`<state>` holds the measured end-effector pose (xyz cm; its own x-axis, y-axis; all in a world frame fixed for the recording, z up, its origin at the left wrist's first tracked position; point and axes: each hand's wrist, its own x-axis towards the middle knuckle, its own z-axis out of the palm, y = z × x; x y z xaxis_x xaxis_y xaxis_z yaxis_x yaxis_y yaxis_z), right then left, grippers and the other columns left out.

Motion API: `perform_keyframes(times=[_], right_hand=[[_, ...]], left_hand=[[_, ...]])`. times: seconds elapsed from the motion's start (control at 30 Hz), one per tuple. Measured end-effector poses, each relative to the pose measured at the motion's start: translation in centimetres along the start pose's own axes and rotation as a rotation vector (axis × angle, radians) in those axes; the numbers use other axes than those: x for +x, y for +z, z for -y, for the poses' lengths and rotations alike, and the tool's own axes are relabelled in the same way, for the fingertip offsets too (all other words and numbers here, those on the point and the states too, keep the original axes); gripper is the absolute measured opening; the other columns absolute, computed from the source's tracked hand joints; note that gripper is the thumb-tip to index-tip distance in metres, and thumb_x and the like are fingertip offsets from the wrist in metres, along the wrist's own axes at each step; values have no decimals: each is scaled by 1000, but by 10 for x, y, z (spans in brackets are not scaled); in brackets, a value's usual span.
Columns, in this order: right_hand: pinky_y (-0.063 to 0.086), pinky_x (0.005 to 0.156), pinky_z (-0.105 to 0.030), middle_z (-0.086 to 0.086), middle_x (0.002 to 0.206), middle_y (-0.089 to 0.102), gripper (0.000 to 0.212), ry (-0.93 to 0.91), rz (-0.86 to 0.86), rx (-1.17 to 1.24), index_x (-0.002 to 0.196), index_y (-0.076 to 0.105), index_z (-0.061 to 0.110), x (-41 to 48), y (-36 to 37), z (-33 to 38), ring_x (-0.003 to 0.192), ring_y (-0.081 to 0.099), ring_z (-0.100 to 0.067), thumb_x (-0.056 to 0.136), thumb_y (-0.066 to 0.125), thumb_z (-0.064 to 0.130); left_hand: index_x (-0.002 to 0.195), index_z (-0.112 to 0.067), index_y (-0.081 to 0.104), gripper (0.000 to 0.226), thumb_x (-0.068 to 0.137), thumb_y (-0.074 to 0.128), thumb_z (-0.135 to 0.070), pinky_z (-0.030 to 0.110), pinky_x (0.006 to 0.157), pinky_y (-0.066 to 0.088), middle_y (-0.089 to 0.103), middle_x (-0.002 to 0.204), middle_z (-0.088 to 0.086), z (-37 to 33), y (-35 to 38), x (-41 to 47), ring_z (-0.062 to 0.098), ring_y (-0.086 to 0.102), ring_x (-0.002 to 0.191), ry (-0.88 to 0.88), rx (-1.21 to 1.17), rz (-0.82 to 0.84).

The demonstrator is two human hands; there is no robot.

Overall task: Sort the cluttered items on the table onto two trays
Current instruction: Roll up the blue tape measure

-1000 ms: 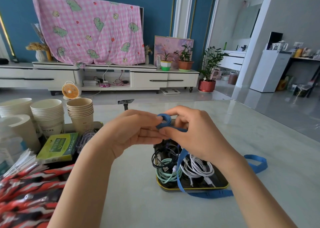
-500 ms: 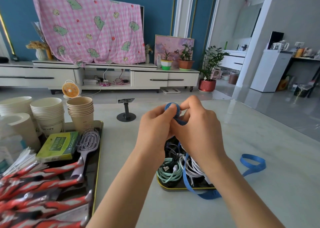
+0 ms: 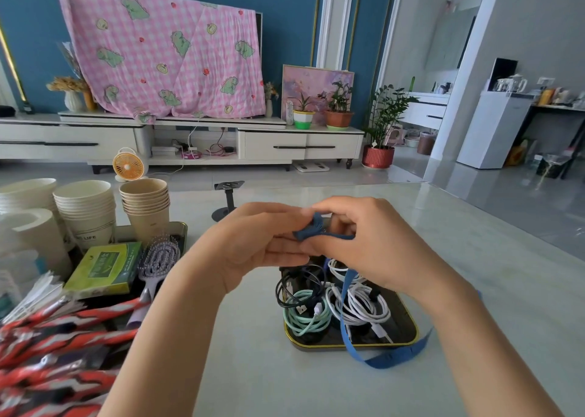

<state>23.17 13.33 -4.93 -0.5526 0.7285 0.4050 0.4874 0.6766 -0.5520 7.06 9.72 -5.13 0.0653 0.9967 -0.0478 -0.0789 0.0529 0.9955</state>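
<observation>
we hold both hands close together above a dark tray [image 3: 316, 347] of coiled cables [image 3: 361, 309]. our left hand [image 3: 253, 242] and right hand [image 3: 373, 249] each pinch a small roll of blue ribbon [image 3: 311, 228], fingers closed on it. the ribbon's loose tail drops across the tray and onto the table [image 3: 474, 274] near us. we judge the step to be winding the ribbon. the next move calls for drawing in the tail, then setting the roll among the cables. a second tray [image 3: 178, 225] at left holds cups [image 3: 145, 207] and a hairbrush [image 3: 158, 255].
</observation>
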Motion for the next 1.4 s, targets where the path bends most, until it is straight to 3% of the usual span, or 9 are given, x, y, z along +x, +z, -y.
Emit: perform_keyframes(times=[0.17, 0.27, 0.47, 0.6, 0.83, 1.0, 1.23, 1.33, 1.4], right_hand=[[36, 48, -26, 8, 47, 50, 30, 48, -312, -76, 83, 58, 23, 1, 2, 0, 44, 45, -7, 71, 74, 46], [40, 50, -30, 8, 53, 54, 39, 81, -361, -142, 81, 51, 20, 0, 4, 4, 52, 52, -13, 69, 69, 53], [43, 55, -32, 3, 66, 60, 43, 96, -355, -285, 84, 48, 18, 0, 12, 12, 64, 57, -21, 75, 65, 56], [40, 52, -30, 7, 62, 57, 40, 61, -342, -285, 82, 48, 18, 1, 17, 12, 62, 57, -19, 76, 65, 54], [35, 47, -17, 5, 52, 53, 22, -15, -155, -15, 90, 59, 28, 1, 14, 9, 49, 48, -7, 75, 73, 36], [38, 51, -14, 4, 58, 54, 42, -75, -7, 91, 118, 57, 33, -2, 17, 12, 51, 49, -4, 79, 72, 25], [35, 50, -18, 8, 59, 48, 36, -100, 103, 152, 95, 62, 50, -2, 24, 13, 50, 39, -4, 79, 72, 20], [42, 54, -28, 4, 57, 56, 27, -71, 18, 136, 91, 61, 43, 3, 25, 16, 50, 50, -8, 77, 74, 25], [42, 50, -25, 7, 52, 58, 20, -36, -150, 80, 89, 60, 30, 9, 28, 16, 47, 53, -4, 77, 74, 28]], left_hand=[[97, -5, 64, 26, 92, 51, -27, 27, 62, 59, 70, 74, 12, -1, 16, 3, 17, 68, 61, 24, -286, -16], [101, -2, 65, 26, 94, 51, -23, 26, 63, 59, 69, 88, 16, 3, 29, 5, 15, 67, 64, 51, -310, -59], [107, -4, 63, 20, 91, 57, -14, 30, 70, 58, 70, 96, 18, 9, 31, 9, 24, 67, 81, 121, -367, -265], [101, -2, 66, 18, 90, 57, -12, 22, 56, 54, 71, 95, 16, 8, 28, 6, 12, 66, 58, 130, -374, -216], [98, -2, 62, 14, 90, 53, -8, 25, 60, 58, 73, 80, 13, -5, -7, -1, 19, 71, 68, 84, -234, -134], [104, 0, 63, 38, 72, 58, -18, 28, 69, 59, 72, 94, 18, -12, -27, -12, 23, 71, 78, -20, -22, 40], [110, -2, 62, 35, 79, 58, -17, 31, 77, 58, 69, 96, 17, -7, -35, -17, 19, 70, 73, -105, 108, 91], [108, -2, 61, 27, 90, 52, -19, 31, 77, 57, 68, 100, 16, -5, -33, -13, 20, 69, 78, -48, 29, 47], [109, -3, 61, 30, 92, 51, -24, 31, 76, 58, 68, 103, 17, -4, -25, -7, 21, 67, 83, 5, -85, 3]])
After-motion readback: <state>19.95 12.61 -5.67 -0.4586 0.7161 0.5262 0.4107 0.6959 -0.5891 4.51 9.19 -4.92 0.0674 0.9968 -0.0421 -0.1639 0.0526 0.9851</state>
